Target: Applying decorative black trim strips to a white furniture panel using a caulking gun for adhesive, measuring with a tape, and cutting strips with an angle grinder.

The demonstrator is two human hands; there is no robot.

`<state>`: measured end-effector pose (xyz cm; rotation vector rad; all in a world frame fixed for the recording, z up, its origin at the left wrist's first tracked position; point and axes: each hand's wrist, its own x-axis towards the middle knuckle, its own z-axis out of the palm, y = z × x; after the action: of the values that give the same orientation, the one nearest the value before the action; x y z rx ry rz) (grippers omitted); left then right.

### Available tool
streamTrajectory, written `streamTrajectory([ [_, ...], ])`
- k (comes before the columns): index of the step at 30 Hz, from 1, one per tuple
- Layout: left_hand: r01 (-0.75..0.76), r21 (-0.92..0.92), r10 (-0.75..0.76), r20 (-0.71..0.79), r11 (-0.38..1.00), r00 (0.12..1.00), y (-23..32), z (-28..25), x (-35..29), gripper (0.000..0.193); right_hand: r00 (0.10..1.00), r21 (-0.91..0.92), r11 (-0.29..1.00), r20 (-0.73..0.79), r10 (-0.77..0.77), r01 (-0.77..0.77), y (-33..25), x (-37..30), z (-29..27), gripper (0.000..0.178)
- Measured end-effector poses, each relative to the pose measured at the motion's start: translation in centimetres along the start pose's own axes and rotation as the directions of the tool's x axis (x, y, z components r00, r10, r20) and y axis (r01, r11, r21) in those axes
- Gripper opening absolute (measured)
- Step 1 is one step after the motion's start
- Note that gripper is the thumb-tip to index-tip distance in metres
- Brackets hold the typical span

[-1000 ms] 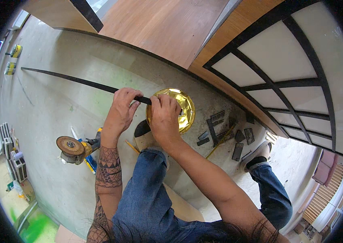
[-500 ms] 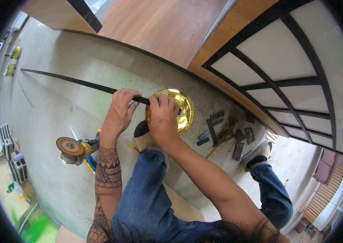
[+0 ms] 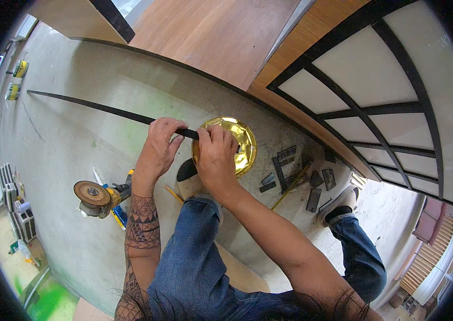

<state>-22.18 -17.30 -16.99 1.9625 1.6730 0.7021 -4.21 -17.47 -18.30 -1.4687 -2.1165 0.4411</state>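
Observation:
A long, thin black strip [image 3: 93, 107] runs from the far left to my hands. My left hand [image 3: 161, 143] is closed around it near its right end, with the fingers over the top. My right hand [image 3: 217, 155] grips the strip's end, its fingers bent over it and partly hiding it. Under and beside my right hand lies a round, shiny gold lid or tin [image 3: 242, 139] with a crinkled surface. What the right fingertips touch on the gold surface is mostly hidden.
A yellow angle grinder [image 3: 98, 198] with a worn disc lies left of my knee, near a pencil [image 3: 174, 193]. Black offcuts [image 3: 314, 200] and a yellow tape measure [image 3: 290, 187] lie at right. Ahead stand a wooden panel [image 3: 210, 37] and a black-framed white lattice door [image 3: 376, 107].

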Motion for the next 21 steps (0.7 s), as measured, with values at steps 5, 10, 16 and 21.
streamTrajectory([
  [5, 0.006, 0.000, -0.006, 0.000, 1.000, 1.000, 0.0, -0.1, -0.1, 0.028, 1.000, 0.012, 1.000, 0.029, 0.006, -0.007, -0.1, 0.0, 0.0, 0.030],
  [10, 0.015, -0.004, -0.015, 0.009, 1.000, 1.000, 0.1, -0.1, -0.1, 0.029, 1.000, 0.005, 1.000, 0.018, 0.007, -0.007, -0.1, -0.2, -0.1, 0.033],
  [16, 0.004, 0.004, -0.004, -0.008, 1.000, 1.000, 0.5, -0.5, 0.0, 0.031, 0.999, 0.076, 0.997, -0.033, -0.010, 0.012, 0.6, -0.4, 0.7, 0.034],
  [21, 0.010, 0.045, -0.010, -0.003, 0.999, 1.000, 1.1, -0.7, 0.0, 0.031, 0.998, 0.181, 0.983, -0.062, -0.021, 0.032, 1.2, -0.6, 0.9, 0.040],
])
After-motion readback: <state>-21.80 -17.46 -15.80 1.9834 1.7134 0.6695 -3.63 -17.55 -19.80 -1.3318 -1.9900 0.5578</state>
